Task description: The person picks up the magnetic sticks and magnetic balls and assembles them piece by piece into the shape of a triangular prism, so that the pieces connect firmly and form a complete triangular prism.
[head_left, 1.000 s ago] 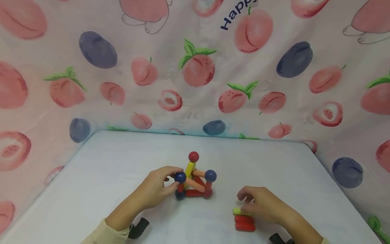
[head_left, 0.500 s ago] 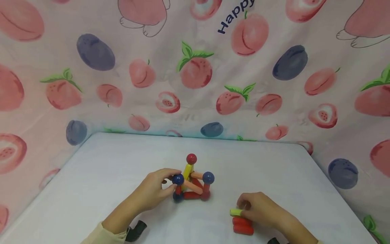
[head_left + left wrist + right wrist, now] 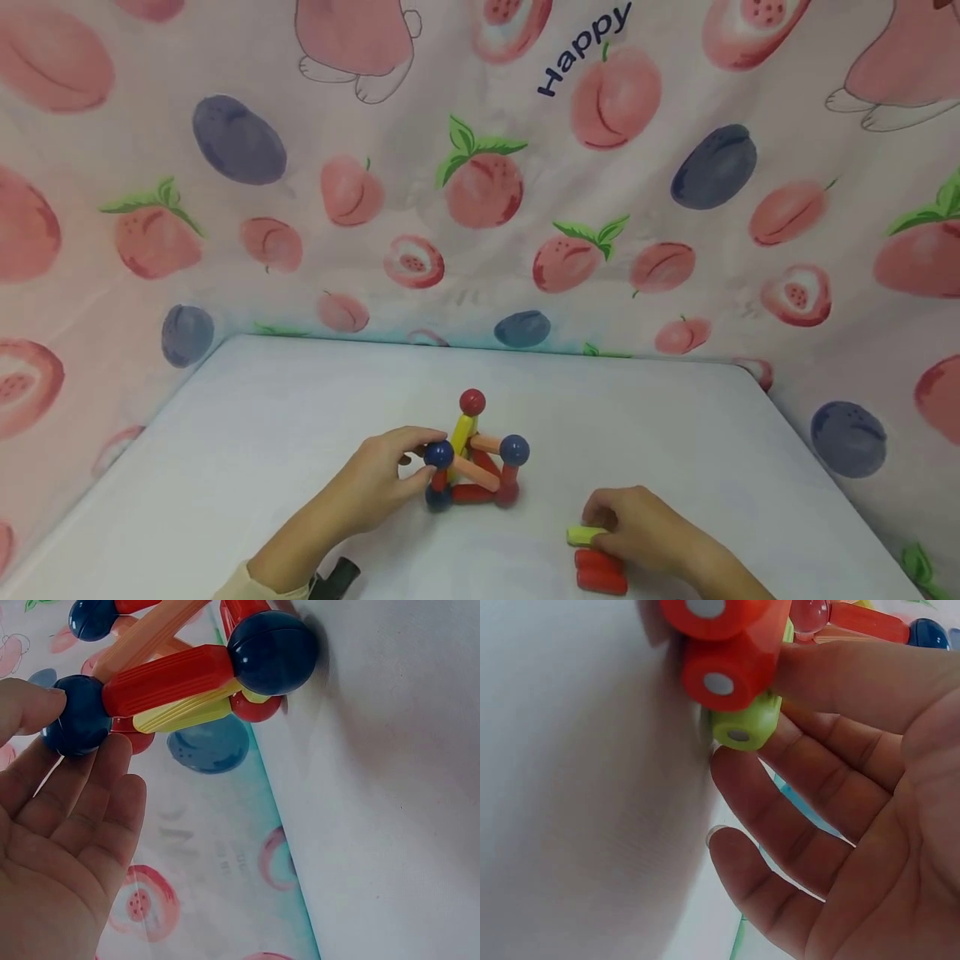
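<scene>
With thumb and fingers, my left hand point(image 3: 378, 482) pinches a dark blue ball point(image 3: 438, 454) at the upper left of a ball-and-stick frame. The frame has red sticks point(image 3: 169, 679), orange sticks point(image 3: 477, 472) and a yellow stick point(image 3: 462, 433), joined by blue and red balls; a red ball point(image 3: 472, 402) tops it. Farther right, my right hand point(image 3: 648, 533) has its thumb and fingers around a yellow-green stick point(image 3: 744, 726). Two red sticks point(image 3: 600, 581) lie side by side right against the yellow-green one. Silvery discs show on the ends of these three sticks in the right wrist view.
Everything sits on a white tabletop point(image 3: 300, 392). Behind the far table edge hangs a fruit-print cloth point(image 3: 420, 167). A black wrist mount point(image 3: 337, 579) shows beneath the left sleeve point(image 3: 258, 583).
My right hand has come down from just above the yellow-green stick and closed its fingers on it. The left hand keeps its pinch on the blue ball. The head view has shifted slightly.
</scene>
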`<action>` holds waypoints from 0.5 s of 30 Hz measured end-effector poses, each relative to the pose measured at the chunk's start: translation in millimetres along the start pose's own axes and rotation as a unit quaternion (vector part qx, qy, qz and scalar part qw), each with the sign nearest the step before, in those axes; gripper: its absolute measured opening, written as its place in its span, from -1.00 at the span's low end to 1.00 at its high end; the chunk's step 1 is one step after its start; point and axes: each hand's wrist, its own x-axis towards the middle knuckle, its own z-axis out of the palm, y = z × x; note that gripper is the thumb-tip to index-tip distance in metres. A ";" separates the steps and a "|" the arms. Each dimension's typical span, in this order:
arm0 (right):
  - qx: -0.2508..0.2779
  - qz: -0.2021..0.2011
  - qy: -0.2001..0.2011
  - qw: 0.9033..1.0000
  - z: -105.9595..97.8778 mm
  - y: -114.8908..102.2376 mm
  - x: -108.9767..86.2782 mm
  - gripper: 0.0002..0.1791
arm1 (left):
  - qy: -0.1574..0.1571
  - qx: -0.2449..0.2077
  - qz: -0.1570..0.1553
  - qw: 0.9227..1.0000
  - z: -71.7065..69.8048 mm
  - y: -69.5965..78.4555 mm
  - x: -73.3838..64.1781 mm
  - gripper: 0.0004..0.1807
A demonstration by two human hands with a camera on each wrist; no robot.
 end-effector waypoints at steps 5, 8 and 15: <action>-0.001 -0.017 -0.001 1.000 2.3 1.1 -2.2 -0.81 | -0.005 -0.006 0.008 1.000 1.2 0.6 -2.8 -0.61; -0.006 -0.013 -0.002 1.000 1.0 -1.7 -1.5 -0.83 | -0.006 -0.007 0.011 1.000 0.9 0.8 -2.2 -0.62; 0.012 0.021 0.020 1.000 -12.8 -23.4 0.7 -0.83 | -0.004 -0.003 0.005 1.000 -1.2 1.2 -1.0 -0.62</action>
